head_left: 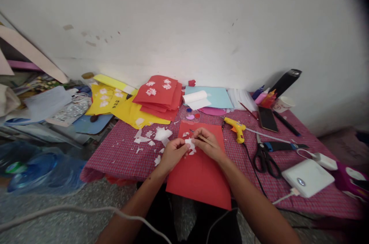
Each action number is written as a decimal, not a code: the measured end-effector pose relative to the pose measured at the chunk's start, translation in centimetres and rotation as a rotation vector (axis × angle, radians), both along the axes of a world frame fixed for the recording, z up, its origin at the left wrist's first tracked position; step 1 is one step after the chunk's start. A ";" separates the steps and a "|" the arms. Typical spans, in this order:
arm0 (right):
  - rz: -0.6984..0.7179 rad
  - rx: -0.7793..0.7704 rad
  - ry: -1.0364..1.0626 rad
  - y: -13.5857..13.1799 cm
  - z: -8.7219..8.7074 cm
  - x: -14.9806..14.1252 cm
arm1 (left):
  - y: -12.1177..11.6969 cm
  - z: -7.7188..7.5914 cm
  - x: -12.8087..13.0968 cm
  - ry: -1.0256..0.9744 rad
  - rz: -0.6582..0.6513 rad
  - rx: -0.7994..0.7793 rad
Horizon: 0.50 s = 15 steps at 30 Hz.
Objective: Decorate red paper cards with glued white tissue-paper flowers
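Between the fingertips of both hands is a small piece of white paper (189,142). My left hand (174,152) pinches its left side, and my right hand (210,146) grips its right side. A thin wooden-handled stick, perhaps a paintbrush (205,139), also lies in my right hand, its tip pointing left. Below the hands a large red sheet (198,180) reaches over the table's front edge. Small white scraps sit on that sheet under the fingers, partly hidden. More torn white paper (163,134) lies to the left on the checked cloth.
Red cards with white flowers (157,94) and yellow sheets (127,111) lie at the back left. To the right are a yellow glue gun (236,128), black scissors (263,159), a cutter knife (276,146), a phone (267,118) and a white power bank (308,177) with cables.
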State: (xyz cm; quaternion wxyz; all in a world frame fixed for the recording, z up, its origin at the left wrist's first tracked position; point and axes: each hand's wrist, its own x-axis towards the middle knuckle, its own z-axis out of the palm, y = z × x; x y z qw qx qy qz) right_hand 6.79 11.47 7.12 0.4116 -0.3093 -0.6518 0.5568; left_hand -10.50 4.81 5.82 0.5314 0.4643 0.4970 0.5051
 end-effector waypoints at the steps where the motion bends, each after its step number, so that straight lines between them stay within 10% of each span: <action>1: -0.002 -0.004 -0.001 0.0 0.0 0.0 | 0.0 0.1 0.0 0.005 -0.005 0.002; 15: -0.063 -0.040 0.051 0.3 -0.4 0.0 | -0.3 0.7 -0.3 0.015 -0.086 0.009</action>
